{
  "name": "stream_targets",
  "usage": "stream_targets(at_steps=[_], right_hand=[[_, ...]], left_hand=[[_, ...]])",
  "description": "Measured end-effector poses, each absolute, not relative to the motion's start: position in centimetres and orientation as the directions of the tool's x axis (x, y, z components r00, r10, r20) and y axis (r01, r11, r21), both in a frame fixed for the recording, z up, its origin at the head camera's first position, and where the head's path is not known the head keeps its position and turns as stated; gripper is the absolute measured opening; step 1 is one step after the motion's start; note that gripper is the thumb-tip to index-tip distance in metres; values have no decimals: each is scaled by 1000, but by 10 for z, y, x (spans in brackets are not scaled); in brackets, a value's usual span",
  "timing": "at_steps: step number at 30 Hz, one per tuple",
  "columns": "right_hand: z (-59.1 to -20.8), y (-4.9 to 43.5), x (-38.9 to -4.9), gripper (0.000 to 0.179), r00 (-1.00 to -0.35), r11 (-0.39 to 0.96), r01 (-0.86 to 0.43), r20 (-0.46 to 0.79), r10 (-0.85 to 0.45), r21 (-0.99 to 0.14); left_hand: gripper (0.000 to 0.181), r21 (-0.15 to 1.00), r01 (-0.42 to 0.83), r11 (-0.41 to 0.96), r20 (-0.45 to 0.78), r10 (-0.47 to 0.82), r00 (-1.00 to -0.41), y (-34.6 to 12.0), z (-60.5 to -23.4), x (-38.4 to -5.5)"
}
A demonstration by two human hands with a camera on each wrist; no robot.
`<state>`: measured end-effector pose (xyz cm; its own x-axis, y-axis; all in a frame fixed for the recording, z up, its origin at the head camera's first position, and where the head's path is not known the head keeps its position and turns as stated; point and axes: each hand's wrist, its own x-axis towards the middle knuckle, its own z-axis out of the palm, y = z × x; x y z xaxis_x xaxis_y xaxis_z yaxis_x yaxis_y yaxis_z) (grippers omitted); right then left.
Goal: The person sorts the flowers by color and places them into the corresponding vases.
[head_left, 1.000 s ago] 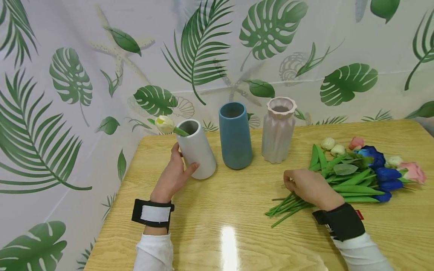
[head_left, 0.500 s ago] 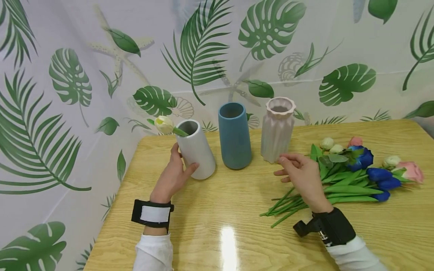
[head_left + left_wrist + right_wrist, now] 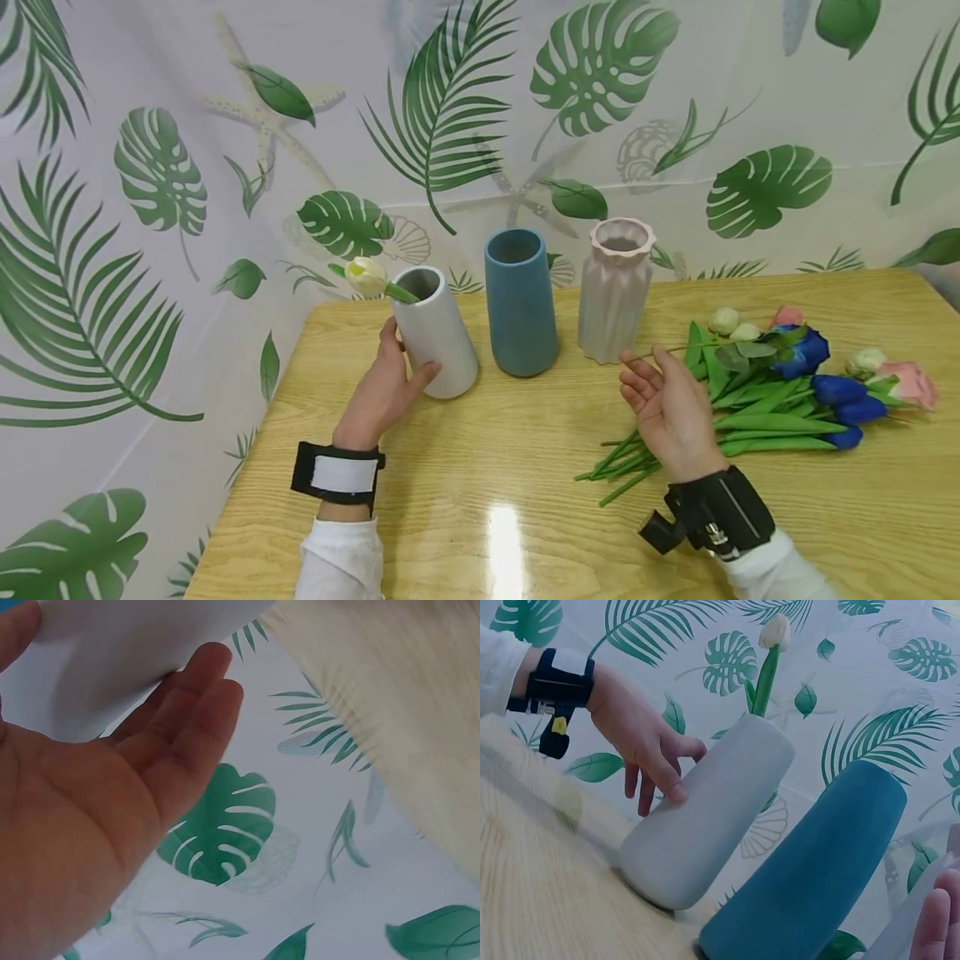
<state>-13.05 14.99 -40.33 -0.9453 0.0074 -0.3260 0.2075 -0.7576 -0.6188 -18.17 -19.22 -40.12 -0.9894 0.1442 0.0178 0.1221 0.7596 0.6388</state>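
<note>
My left hand grips the white vase around its side, thumb in front and fingers behind. A white tulip leans out of that vase to the left; in the right wrist view the tulip rises above the rim. My right hand is turned palm up over the flower stems, pinching the thin stem of a blue rose between thumb and finger near its end. That stem runs right, past greyish-green leaves, to the bloom. Only fingertips of this hand show in the right wrist view.
A blue vase and a pink fluted vase stand upright, right of the white one. Blue tulips, a pink rose and white blooms lie in a bundle on the wooden table. A leaf-printed cloth hangs behind.
My right hand has come up from the stems and rolled palm up with the blue rose's stem. The blue bloom has shifted slightly left. My left hand and the white vase stay put.
</note>
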Motion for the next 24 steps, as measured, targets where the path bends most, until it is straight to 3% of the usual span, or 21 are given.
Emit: stream_targets(at_steps=[5,9,13,19,24], right_hand=[[-401,155,-132,21,-965,-745,174,-261,1,-644],[-400,158,-132,11,-977,-749,141,-212,-1,-647],[-400,159,-131,10,-981,-741,130,-196,2,-659],[-399,158,-131,24,-985,-710,119,-175,7,-694],[-398,156,-130,20,-991,-685,101,-131,-9,-721]], left_hand=[[87,528,116,841,40,111,-993,-188,-395,-177],[79,462,67,884,6,72,-997,-184,-388,-173],[73,395,26,918,-50,50,-997,-182,-385,-169],[69,351,32,936,-65,58,-996,-180,-382,-165],[69,340,35,940,-71,63,-995,-180,-381,-164]])
